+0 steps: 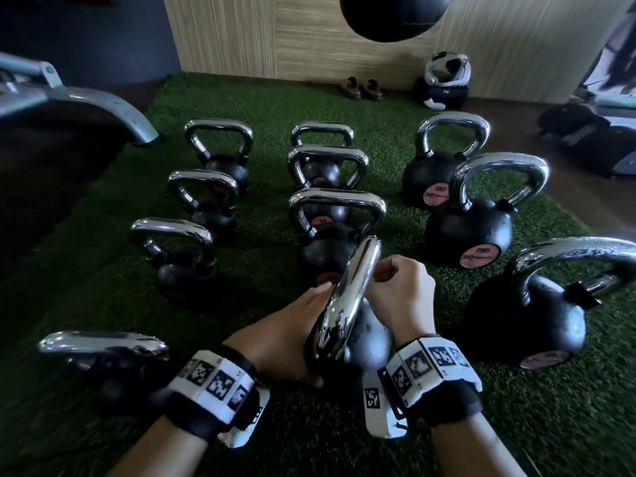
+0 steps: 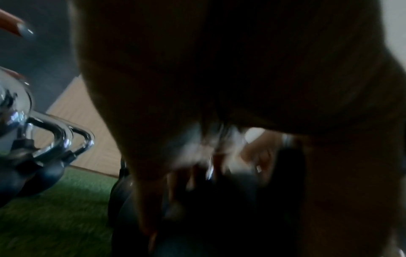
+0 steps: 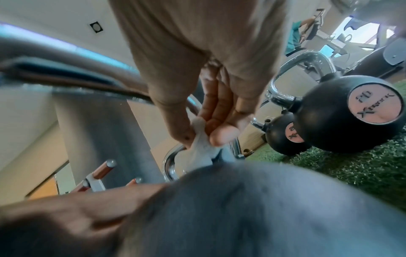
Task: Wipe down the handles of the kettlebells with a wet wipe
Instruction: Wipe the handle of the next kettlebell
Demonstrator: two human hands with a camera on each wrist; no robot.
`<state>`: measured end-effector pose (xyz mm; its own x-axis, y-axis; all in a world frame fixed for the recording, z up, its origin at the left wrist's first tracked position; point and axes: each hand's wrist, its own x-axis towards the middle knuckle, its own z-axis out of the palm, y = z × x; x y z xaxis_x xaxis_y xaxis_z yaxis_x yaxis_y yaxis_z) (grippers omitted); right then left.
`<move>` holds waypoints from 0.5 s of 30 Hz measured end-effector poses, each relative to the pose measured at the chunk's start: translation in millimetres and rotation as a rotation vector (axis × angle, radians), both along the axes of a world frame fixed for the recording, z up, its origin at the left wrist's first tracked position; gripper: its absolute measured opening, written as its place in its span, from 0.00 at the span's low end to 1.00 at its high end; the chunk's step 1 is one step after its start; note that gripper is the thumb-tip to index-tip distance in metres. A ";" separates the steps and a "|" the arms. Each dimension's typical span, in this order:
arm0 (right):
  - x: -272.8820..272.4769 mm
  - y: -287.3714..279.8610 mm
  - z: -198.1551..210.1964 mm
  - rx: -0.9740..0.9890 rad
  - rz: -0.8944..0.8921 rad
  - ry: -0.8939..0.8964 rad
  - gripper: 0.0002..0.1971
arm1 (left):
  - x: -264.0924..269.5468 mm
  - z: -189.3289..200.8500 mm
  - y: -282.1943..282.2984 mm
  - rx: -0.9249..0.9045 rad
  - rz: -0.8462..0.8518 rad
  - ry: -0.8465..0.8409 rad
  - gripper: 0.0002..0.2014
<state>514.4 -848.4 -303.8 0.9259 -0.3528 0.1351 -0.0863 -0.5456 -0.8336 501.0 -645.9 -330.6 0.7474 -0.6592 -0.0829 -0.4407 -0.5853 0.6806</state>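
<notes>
The head view is dim and brighter toward the right, with hard glare streaks on the chrome handle (image 1: 347, 297) of the nearest kettlebell (image 1: 371, 342), while the turf (image 1: 103, 287) sinks into shadow at the left and straight lines bow near the edges. The left wrist view is dark, noisy and motion-smeared, the left hand (image 2: 219, 69) a backlit silhouette. The right wrist view is brighter and fairly sharp on the wet wipe (image 3: 202, 149), with the kettlebell's near body blurred.

Three rows of black chrome-handled kettlebells (image 1: 468, 232) obstruct; lanes of green artificial turf (image 1: 261, 215) between them lie open; grey metal bar (image 1: 96, 108) crowds left.
</notes>
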 end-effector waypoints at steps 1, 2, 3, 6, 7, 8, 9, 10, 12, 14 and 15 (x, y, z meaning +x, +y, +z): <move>0.1 -5.0 0.4 -0.016 0.015 0.007 0.06 | 1.1 8.1 2.4 -0.009 0.043 0.010 0.49; 0.7 -11.0 0.6 -0.022 0.020 -0.002 0.06 | 1.4 15.7 6.4 -0.091 0.118 0.039 0.40; 2.3 -18.6 0.4 -0.005 0.019 -0.034 0.06 | -1.9 27.2 9.2 -0.214 0.243 0.081 0.34; 9.8 -34.6 9.6 0.072 0.051 -0.145 0.10 | -22.0 67.2 5.6 -0.519 0.436 0.089 0.14; 14.6 -38.1 13.7 0.030 0.101 -0.185 0.11 | -32.7 77.6 0.4 -0.497 0.415 0.065 0.17; 19.4 -39.8 18.9 -0.024 0.175 -0.217 0.13 | -43.4 84.4 -5.3 -0.434 0.378 0.005 0.21; 22.9 -40.5 24.9 -0.080 0.268 -0.242 0.18 | -51.5 87.9 -11.7 -0.334 0.349 -0.106 0.24; 26.6 -40.9 29.4 -0.148 0.353 -0.249 0.22 | -57.2 89.4 -18.1 -0.238 0.340 -0.216 0.25; 32.6 -40.7 36.5 -0.292 0.475 -0.226 0.20 | -59.8 85.1 -26.5 -0.189 0.358 -0.305 0.24; 35.3 -43.0 41.6 -0.348 0.545 -0.167 0.19 | -57.6 83.8 -30.0 -0.255 0.369 -0.249 0.23; 35.4 -44.4 43.5 -0.342 0.568 -0.155 0.20 | -54.8 81.0 -29.0 -0.274 0.368 -0.223 0.23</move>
